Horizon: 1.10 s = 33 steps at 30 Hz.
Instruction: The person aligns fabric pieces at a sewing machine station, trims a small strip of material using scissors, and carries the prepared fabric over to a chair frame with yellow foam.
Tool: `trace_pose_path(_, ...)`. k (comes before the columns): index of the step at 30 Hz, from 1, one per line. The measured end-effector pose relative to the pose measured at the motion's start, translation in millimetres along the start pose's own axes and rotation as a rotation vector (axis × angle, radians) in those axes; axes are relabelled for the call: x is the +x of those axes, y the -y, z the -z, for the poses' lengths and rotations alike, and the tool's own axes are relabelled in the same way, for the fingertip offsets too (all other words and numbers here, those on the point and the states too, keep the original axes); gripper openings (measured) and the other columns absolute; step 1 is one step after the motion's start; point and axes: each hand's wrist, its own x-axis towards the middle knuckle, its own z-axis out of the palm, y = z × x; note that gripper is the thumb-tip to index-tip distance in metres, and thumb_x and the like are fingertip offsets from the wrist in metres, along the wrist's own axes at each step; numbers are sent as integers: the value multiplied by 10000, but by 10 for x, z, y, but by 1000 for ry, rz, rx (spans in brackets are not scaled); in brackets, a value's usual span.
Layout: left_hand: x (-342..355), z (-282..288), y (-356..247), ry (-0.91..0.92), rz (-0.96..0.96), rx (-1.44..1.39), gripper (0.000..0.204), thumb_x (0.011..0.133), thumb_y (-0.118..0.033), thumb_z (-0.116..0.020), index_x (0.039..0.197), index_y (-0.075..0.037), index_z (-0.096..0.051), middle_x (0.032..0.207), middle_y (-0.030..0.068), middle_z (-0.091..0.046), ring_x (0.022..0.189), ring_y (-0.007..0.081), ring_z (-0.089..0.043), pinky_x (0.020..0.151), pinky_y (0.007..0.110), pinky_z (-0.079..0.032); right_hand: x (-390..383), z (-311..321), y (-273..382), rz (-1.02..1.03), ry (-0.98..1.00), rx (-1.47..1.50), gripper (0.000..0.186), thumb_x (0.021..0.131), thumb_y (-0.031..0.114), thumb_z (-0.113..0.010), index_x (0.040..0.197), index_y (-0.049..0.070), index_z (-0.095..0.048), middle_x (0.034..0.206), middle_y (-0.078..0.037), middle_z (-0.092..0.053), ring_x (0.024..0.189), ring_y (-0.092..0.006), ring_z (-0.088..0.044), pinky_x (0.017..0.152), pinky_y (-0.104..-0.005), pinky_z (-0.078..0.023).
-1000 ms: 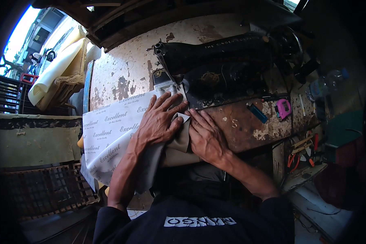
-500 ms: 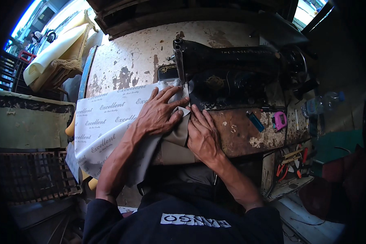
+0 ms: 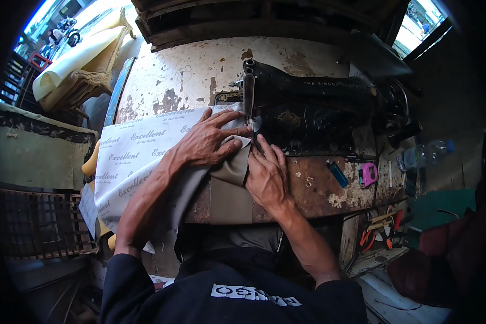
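View: head, looking down on the sewing table [image 3: 194, 59].
White cloth: sheet with repeated grey lettering [image 3: 127, 156]; covers near left part of table, sags past near left corner; upper right end under the machine's needle end.
Brown-grey material: smooth strip [image 3: 231, 201], from between the hands down to the table's near edge, about midway along it; folded over at top, beside the white sheet.
Left hand: [image 3: 208, 141] palm down, fingers spread, laid on the white cloth, grasping nothing; fingertips just beside the needle end.
Right hand: [image 3: 267, 177] palm down, fingers extended close together, at right border of the brown-grey material; thumb mostly hidden, cannot tell whether it pinches.
Machine: black sewing machine [image 3: 313, 89], gold ornament on bed; spans from table's middle toward right edge, beyond both hands.
Table, near right corner: pink tape measure [image 3: 369, 174]; small teal object [image 3: 338, 175] to its left; clear bottle [image 3: 424, 155] by the right edge.
Below that corner: orange-handled tool [image 3: 368, 242] on a side shelf [image 3: 380, 261].
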Motion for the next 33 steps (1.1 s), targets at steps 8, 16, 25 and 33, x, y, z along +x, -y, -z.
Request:
trace_pose_path(8,-347,26,-568,3,50,-3,559,1039,-508,-588,1502,-194,-584,1440,127,-632,1452,360,-490,1257,618,-264,-124,123,-121,74,111,143,277,881,0,-583,1098,-69,-741,1396,-214,-667,1409,-375,-550,1204,-561,-361)
trace_pose_path(16,-579,-403,-830,-265,211,85,747,992,-373,-662,1614,-63,-388,1404,166,-637,1339,311,-591,1181,476,-384,437,193,-242,150,-20,148,268,809,47,-682,1022,139,-818,1085,-99,-742,975,-320,-684,842,-437,-580)
trace_pose_path(25,-611,-424,-785,-332,123,97,511,960,-302,-664,1380,-19,-597,1361,150,-642,1310,287,-595,1072,440,-448,417,293,-354,-158,-111,-170,270,867,72,-663,1112,48,-775,1128,-142,-730,1015,-370,-696,885,-457,-585)
trace_pose_path(33,-742,-342,-855,-365,56,25,338,889,-195,-726,1204,-80,-687,1379,142,-634,1362,297,-563,1102,473,-433,-15,443,-139,109,104,60,499,817,-12,-684,1303,90,-723,1383,-115,-666,1311,-339,-585,1095,-464,-478)
